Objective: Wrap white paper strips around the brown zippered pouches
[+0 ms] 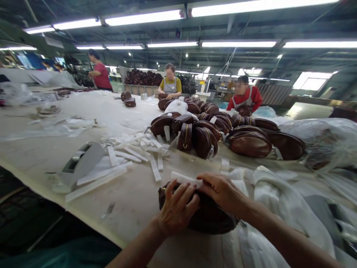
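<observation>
A dark brown, rounded leather bag [213, 219] is lying on the broad, pale desk [92, 217] directly in front of the person, and both bare hands are working over its upper part. The left hand [180, 204] is resting across the left side of the bag, its fingers bending and standing slightly apart, their tips reaching toward a flat, narrow white strip [182, 177] at the bag's far edge. The right hand [221, 189] is arching over from the right, its fingers bending down at the strip's right end; whether either hand's fingers are clamping on the strip or only pressing, I cannot tell. Loose white strips [136, 152] are lying in a heap beyond and to the left, beside a grey plastic tape dispenser [86, 162]. Many glossy dark brown bags with gold-coloured zips [205, 139] are crowding the desk farther off, and crumpled clear plastic sheeting [329, 139] is bulging to their right. Across the desk, a co-worker in a mustard top and checked apron [170, 86] and another in a red top and grey apron [248, 97] are each handling a brown bag.
</observation>
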`<state>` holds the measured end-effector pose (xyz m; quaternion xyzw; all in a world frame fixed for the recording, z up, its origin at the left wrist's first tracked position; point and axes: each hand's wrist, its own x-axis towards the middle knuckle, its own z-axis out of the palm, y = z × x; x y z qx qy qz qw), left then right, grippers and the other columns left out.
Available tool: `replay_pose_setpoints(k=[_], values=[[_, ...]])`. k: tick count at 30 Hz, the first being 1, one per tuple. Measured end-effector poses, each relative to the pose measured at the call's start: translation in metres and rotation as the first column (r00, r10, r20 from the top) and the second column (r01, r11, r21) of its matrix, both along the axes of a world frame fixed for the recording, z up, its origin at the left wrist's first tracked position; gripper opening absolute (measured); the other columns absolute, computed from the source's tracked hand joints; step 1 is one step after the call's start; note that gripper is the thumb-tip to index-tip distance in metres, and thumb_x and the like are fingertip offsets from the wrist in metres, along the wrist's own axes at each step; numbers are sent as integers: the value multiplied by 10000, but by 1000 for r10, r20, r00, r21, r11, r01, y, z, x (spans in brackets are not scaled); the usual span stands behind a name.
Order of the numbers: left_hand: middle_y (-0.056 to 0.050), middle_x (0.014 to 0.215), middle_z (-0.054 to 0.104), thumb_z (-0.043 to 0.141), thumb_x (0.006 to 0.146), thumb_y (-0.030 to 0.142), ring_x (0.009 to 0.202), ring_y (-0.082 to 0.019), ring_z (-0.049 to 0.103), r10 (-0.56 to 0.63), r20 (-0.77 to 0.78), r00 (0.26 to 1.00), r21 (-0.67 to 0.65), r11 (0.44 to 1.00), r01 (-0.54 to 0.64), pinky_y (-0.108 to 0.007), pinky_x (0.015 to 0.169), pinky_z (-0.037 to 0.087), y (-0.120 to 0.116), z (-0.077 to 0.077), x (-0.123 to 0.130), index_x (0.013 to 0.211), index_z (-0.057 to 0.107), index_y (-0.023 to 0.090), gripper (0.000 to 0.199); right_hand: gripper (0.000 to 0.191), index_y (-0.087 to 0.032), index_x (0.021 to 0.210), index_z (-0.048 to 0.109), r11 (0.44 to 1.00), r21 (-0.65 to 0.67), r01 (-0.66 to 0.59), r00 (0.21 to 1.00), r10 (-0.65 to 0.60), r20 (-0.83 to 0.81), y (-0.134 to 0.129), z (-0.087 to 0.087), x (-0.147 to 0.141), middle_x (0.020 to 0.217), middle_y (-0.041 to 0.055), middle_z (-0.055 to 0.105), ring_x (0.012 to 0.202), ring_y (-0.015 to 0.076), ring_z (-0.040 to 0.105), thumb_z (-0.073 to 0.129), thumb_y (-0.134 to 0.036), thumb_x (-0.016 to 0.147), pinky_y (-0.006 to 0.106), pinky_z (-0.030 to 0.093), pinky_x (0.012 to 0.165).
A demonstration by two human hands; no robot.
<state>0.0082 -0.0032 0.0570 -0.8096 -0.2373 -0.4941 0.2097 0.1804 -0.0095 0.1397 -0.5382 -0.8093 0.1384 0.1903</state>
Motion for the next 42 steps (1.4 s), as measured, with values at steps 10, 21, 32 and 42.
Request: replay_pose_setpoints(k=[10, 21, 32, 42], values=[[-166, 1136, 593, 513, 901, 208, 1155, -253, 527, -93, -92, 991, -80, 993, 86, -475, 1003, 410, 7, -4, -6, 1003, 562, 138, 132, 208, -160, 687, 602, 981, 175, -83, 996, 79, 32, -3, -17, -12, 686, 6, 558, 610, 109, 525, 496, -115, 860, 207, 399, 574], [-92, 996, 624, 514, 911, 224, 997, -210, 565, -144, -115, 983, -146, 981, 127, -381, 899, 417, 14, -2, -9, 1094, 542, 133, 206, 276, -195, 1133, 616, 893, 450, 27, 993, 27, -113, -47, -43, 33, 967, 86, 614, 897, 178, 610, 464, -191, 903, 312, 539, 776], [-149, 1168, 572, 424, 948, 359, 1083, -271, 532, -219, -302, 928, -314, 942, 120, -429, 900, 426, 23, 18, -3, 942, 552, 140, 254, 222, -163, 1083, 556, 794, 605, 65, 996, -18, -84, -45, -77, 24, 1103, 157, 663, 1044, 240, 625, 570, -198, 865, 427, 513, 880], [-82, 889, 642, 331, 982, 359, 766, -199, 574, -181, -351, 919, -223, 969, 106, -319, 700, 417, 29, 14, 0, 1062, 527, 106, 330, 304, -176, 1010, 583, 870, 234, 434, 863, -326, -386, -49, -79, 43, 1088, 107, 670, 1032, 169, 617, 325, -330, 966, 307, 486, 884]])
